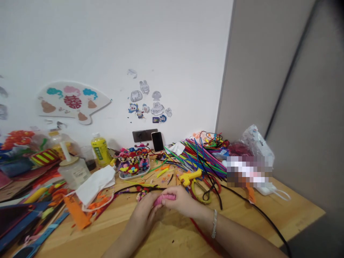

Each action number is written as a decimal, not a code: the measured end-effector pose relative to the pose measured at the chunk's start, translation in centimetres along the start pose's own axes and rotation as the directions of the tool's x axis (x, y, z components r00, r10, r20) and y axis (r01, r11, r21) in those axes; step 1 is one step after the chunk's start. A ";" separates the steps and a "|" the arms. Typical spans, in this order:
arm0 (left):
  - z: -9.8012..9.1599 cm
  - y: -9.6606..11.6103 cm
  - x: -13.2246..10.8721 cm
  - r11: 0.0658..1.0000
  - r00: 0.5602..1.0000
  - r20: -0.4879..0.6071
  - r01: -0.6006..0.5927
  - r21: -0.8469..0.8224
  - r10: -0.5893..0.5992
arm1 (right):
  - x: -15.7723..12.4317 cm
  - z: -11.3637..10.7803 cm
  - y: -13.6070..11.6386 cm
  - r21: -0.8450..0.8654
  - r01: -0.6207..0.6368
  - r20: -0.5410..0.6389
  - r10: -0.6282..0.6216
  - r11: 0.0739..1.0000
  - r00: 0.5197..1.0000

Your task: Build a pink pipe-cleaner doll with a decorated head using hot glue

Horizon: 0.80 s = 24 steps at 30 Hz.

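My left hand (146, 208) and my right hand (181, 201) meet over the front of the wooden table (172, 236). Between them is a pink coiled pipe cleaner (164, 198), with the fingers of both hands closed around it and hiding part of it. A silvery bracelet circles my right wrist. Just behind my left hand lies a small multicoloured pipe-cleaner figure (142, 193), partly covered. A yellow glue gun (189, 176) rests beyond my right hand, beside scissors (211, 191) with a dark loop over them.
A white tray (126, 176) holds several colourful figures. Behind the glue gun spreads a pile of pipe cleaners (193, 154). A phone (157, 142) leans on the wall. To the left are a white mask (94, 186), a pump bottle (73, 173) and a yellow bottle (100, 148). A black cable (258, 208) crosses the right side.
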<state>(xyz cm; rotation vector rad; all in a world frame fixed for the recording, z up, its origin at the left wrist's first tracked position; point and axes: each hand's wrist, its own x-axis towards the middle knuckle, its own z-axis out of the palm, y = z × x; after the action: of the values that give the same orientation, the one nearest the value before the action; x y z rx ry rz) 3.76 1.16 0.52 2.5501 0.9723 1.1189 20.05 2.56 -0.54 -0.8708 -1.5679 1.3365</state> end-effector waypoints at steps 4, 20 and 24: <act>0.3 -0.1 -0.1 1.000 1.000 0.014 0.011 -0.008 -0.010 | 0.0 0.3 0.3 0.010 -0.026 -0.043 0.026 1.000 0.999; -0.7 -0.3 0.2 0.999 0.996 0.082 -0.034 0.022 0.032 | -0.2 0.0 -0.5 -0.043 -0.008 0.006 0.008 0.999 1.000; -0.7 -0.7 0.1 0.993 0.991 0.084 -0.106 0.045 0.102 | -0.2 -0.1 -0.6 -0.045 -0.035 0.024 0.036 0.998 0.999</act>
<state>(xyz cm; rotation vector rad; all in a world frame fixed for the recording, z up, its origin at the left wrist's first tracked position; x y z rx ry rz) 3.00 1.65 0.73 2.6908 0.8673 1.0191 20.23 2.36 0.00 -0.9162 -1.6136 1.3460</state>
